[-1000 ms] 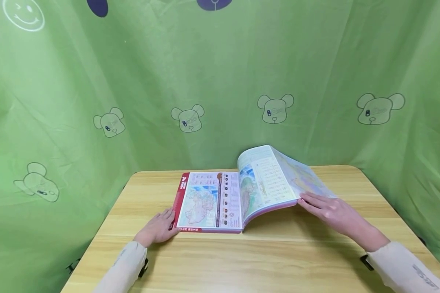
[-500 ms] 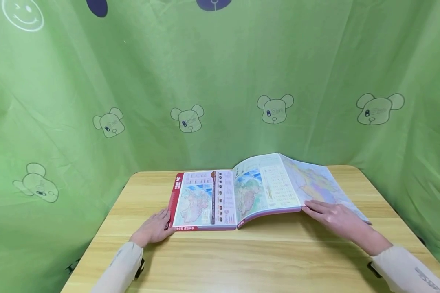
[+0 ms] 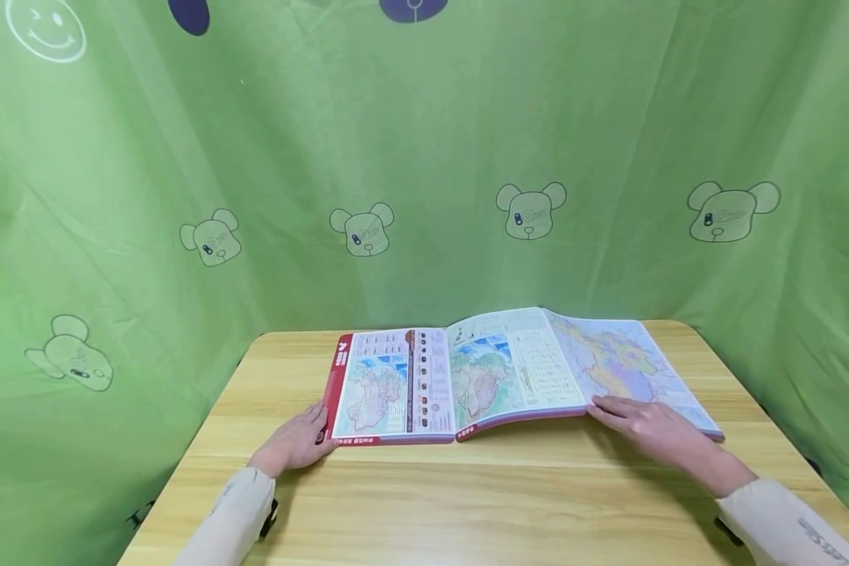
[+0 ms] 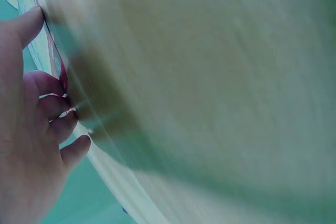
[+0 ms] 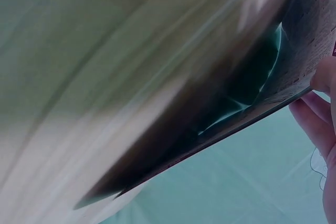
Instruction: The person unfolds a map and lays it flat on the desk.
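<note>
A folding map [image 3: 509, 377] lies spread on the wooden table in the head view, with three printed panels and a red border on the left. Its left panel lies flat, while the fold between the middle and right panels stands raised. My left hand [image 3: 297, 440] rests at the near left corner, fingers at the red edge and thumb along the near edge; the left wrist view shows these fingers bent loosely. My right hand [image 3: 654, 431] pinches the near end of the raised fold. In the right wrist view, the thumb [image 5: 323, 74] is under the panel and fingers are on the other side.
The wooden table [image 3: 424, 511] has rounded far corners just behind the map. Green cloth [image 3: 439, 157] with bear-face prints hangs behind the table and down both sides.
The raised fold has come down and to the right with my right hand, and the right panel has spread out flatter. The map and left hand have shifted slightly left.
</note>
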`<state>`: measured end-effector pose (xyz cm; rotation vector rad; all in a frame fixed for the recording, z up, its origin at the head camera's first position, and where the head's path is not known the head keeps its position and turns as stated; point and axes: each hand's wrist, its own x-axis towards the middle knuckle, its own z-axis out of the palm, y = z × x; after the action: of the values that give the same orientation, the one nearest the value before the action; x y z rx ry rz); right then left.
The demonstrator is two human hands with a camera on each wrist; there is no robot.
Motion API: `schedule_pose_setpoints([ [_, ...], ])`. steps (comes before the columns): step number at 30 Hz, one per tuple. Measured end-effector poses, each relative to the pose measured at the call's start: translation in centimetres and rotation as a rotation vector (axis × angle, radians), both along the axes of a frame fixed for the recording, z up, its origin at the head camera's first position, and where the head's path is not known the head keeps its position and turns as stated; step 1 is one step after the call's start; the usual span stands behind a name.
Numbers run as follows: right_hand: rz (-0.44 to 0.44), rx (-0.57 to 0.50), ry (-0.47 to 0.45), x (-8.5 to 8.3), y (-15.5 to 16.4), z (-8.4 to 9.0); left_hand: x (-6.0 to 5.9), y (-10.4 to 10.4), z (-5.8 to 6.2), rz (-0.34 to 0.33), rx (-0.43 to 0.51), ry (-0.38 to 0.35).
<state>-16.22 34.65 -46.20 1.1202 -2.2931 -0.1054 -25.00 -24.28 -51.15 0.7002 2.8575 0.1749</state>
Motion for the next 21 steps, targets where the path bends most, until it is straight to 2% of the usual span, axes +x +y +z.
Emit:
schedule_pose_setpoints([
  [9, 0.0, -0.001, -0.027, -0.3, 0.4, -0.6, 0.1, 0.0, 0.0, 0.022, 0.02, -0.003],
  [21, 0.004, 0.009, -0.118, -0.3, 0.7, -1.2, 0.2, 0.2, 0.0, 0.022, 0.019, -0.004],
])
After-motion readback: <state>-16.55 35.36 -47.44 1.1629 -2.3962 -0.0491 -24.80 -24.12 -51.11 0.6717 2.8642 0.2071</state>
